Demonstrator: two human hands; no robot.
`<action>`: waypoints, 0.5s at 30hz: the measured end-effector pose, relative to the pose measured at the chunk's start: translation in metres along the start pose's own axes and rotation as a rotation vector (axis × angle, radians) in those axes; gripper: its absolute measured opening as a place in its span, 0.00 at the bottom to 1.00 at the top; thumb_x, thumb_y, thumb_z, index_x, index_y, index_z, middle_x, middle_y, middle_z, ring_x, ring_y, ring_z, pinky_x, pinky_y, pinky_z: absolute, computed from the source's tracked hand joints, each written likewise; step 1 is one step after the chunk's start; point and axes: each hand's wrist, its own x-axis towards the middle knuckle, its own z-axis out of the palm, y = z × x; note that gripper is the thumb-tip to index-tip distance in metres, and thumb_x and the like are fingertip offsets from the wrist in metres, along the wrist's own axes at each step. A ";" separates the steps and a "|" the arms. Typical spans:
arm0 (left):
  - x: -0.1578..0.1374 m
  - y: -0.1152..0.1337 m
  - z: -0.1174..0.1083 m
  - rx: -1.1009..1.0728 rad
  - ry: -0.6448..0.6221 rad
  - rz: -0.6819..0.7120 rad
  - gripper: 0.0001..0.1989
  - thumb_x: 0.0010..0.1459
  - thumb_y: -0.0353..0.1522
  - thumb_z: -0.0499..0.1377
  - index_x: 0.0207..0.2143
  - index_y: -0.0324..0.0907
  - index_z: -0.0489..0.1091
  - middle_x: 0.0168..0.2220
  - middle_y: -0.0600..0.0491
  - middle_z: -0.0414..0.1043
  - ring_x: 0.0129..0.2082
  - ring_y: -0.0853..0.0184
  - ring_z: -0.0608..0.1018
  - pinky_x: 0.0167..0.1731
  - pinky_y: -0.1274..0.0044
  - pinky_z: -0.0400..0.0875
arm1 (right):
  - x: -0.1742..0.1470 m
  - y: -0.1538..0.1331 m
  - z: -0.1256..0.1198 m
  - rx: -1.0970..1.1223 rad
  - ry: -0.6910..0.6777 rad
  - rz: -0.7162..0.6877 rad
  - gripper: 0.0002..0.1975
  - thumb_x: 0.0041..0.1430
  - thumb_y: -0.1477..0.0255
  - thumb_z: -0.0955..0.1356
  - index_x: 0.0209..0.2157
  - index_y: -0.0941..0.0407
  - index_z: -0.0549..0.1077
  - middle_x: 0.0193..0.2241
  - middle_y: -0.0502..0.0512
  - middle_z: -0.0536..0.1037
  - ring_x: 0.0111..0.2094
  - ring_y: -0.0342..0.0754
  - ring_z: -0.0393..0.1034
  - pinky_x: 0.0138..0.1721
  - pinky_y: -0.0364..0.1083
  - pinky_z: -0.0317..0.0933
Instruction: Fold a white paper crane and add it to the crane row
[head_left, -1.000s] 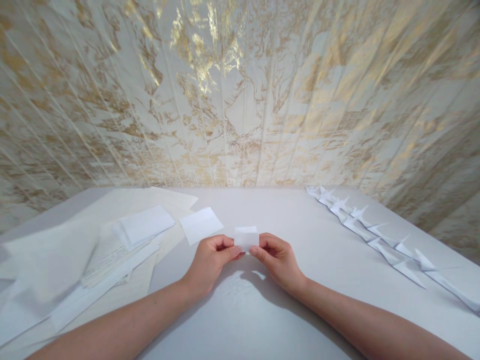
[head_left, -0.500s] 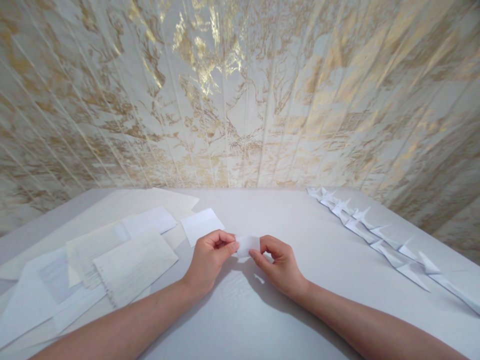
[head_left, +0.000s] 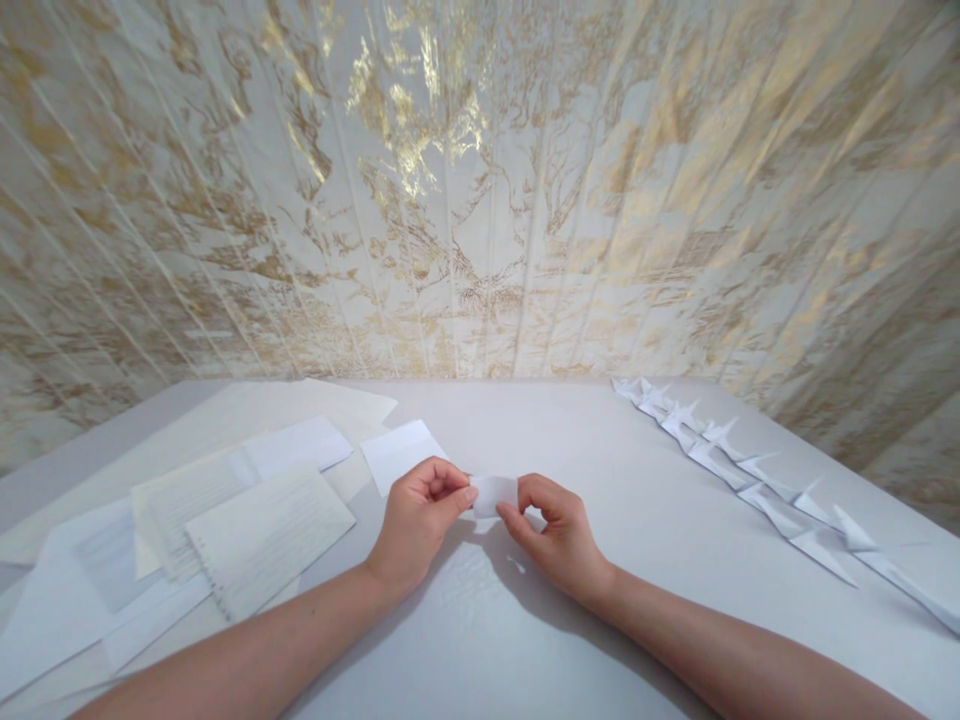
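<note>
A small white piece of paper [head_left: 494, 496] is held up between both hands, a little above the white table [head_left: 480, 640]. My left hand [head_left: 421, 518] pinches its left edge between thumb and fingers. At the right edge, the thumb and curled fingers of my right hand [head_left: 559, 533] grip the same paper. Whether the paper is folded cannot be made out. Just behind my left hand lies a white sheet [head_left: 403, 452] flat on the table.
Overlapping papers cover the left side, among them a torn-edged written sheet [head_left: 270, 535] and a white envelope-like sheet [head_left: 67, 580]. Two rows of folded paper pieces [head_left: 720, 450] run along the right edge. A gold-patterned curtain-like backdrop [head_left: 480, 200] rises behind the table.
Very little differs. The small paper looks slightly more bowed, and my right hand has shifted a touch to the left. Both hands keep their hold.
</note>
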 end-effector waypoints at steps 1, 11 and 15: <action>0.000 0.000 0.000 -0.017 -0.003 0.001 0.07 0.40 0.27 0.63 0.22 0.39 0.66 0.19 0.59 0.69 0.21 0.75 0.69 0.24 0.82 0.63 | 0.000 0.000 0.000 -0.003 0.000 -0.003 0.14 0.54 0.71 0.64 0.17 0.56 0.60 0.19 0.50 0.68 0.22 0.41 0.61 0.25 0.41 0.57; 0.001 0.001 0.002 -0.011 0.032 -0.004 0.09 0.39 0.28 0.64 0.24 0.40 0.65 0.20 0.59 0.71 0.21 0.74 0.71 0.24 0.82 0.64 | 0.001 -0.003 0.000 -0.033 0.013 -0.060 0.14 0.54 0.73 0.64 0.17 0.55 0.59 0.19 0.50 0.67 0.23 0.42 0.62 0.26 0.41 0.57; 0.001 0.000 0.001 0.011 0.028 0.012 0.09 0.40 0.29 0.63 0.24 0.40 0.65 0.21 0.59 0.71 0.22 0.73 0.71 0.25 0.82 0.64 | 0.000 -0.001 0.000 -0.039 0.018 -0.067 0.14 0.54 0.73 0.64 0.17 0.55 0.58 0.19 0.49 0.66 0.23 0.42 0.62 0.25 0.41 0.57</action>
